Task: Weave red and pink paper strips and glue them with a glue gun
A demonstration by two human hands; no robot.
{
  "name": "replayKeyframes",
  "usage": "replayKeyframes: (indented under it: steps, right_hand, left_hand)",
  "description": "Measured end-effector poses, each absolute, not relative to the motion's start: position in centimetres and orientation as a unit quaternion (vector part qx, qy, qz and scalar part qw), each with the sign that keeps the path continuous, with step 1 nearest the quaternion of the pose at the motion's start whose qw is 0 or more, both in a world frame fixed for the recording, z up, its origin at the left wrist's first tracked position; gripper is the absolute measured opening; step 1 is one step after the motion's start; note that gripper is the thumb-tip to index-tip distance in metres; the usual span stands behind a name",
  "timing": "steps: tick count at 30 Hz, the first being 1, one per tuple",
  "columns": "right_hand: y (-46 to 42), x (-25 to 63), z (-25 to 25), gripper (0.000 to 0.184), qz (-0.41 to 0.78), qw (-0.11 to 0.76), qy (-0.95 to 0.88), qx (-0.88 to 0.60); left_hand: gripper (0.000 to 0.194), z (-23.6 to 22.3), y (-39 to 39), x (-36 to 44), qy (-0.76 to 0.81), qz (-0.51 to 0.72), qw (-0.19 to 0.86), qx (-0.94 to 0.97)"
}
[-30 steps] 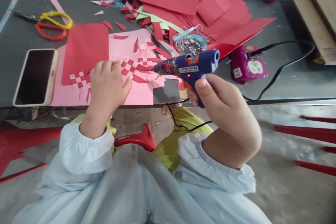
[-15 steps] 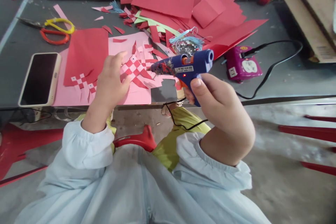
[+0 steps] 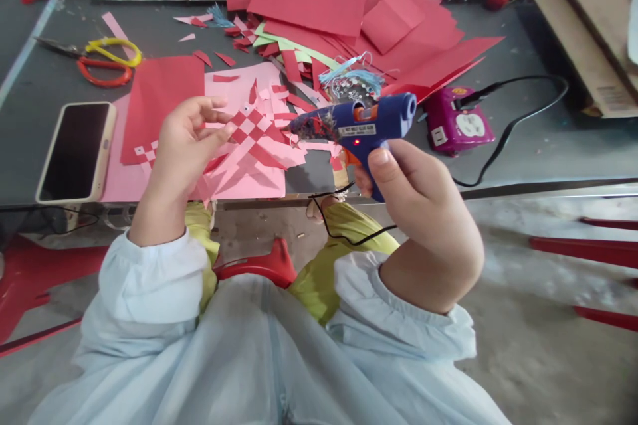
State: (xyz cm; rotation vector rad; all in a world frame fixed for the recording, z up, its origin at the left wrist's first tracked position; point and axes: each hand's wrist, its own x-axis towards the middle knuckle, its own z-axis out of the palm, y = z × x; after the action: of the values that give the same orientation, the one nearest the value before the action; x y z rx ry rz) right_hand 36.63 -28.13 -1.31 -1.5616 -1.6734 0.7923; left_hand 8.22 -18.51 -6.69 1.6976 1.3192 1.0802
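Observation:
My right hand point(image 3: 399, 179) is wrapped round the handle of a blue glue gun point(image 3: 366, 123) with an orange trigger and a glowing red light. The gun's smeared nozzle points left, at the right side of a red and white checkered woven paper fish point(image 3: 253, 125). The thumb and fingers of my left hand point(image 3: 182, 139) pinch the left corner of this fish. Loose strips fan out from the weave. Partly behind my left wrist lies a smaller woven paper piece point(image 3: 146, 155), on pink paper point(image 3: 117, 179) and a red sheet point(image 3: 167, 89).
Scissors point(image 3: 107, 61) and a phone point(image 3: 74, 153) lie on the left. Red paper sheets point(image 3: 309, 12) are heaped at the back, near a bowl of small beads point(image 3: 351, 87). A black cord runs from a purple power box point(image 3: 458, 121). Cardboard point(image 3: 588, 46) is at right.
My left hand has moved left and turned, its thumb now at the fish's left corner. The glue gun has shifted slightly right, its nozzle still by the fish.

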Motion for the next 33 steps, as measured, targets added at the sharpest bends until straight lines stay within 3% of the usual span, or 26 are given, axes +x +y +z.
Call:
replayKeyframes:
  steps: [7, 12, 18, 25, 28, 33]
  right_hand:
    - [-28.4, 36.6, -1.7, 0.05, 0.331, 0.406, -0.621, -0.584]
    - [-28.3, 36.7, -1.8, 0.047, 0.334, 0.422, -0.617, -0.574]
    - [-28.1, 36.6, -1.6, 0.053, 0.331, 0.401, -0.613, -0.595]
    - [-27.8, 36.6, -1.7, 0.055, 0.325, 0.385, -0.622, -0.6]
    - [-27.8, 36.6, -1.7, 0.055, 0.326, 0.371, -0.624, -0.606]
    - [-27.7, 36.4, -1.6, 0.057, 0.329, 0.362, -0.619, -0.614]
  left_hand:
    - [0.044, -6.2, -18.6, 7.8, 0.517, 0.377, 0.396, 0.659]
    - [0.033, -5.9, -18.6, 7.8, 0.517, 0.392, 0.371, 0.664]
    - [0.026, -5.7, -18.7, 8.1, 0.571, 0.355, 0.266, 0.691]
    - [0.017, -4.6, -20.1, 8.8, 0.548, 0.247, 0.065, 0.797]
    - [0.013, -4.4, -20.7, 9.4, 0.485, 0.233, 0.072, 0.84]
    - [0.023, -5.0, -21.0, 9.5, 0.438, 0.172, 0.111, 0.876]
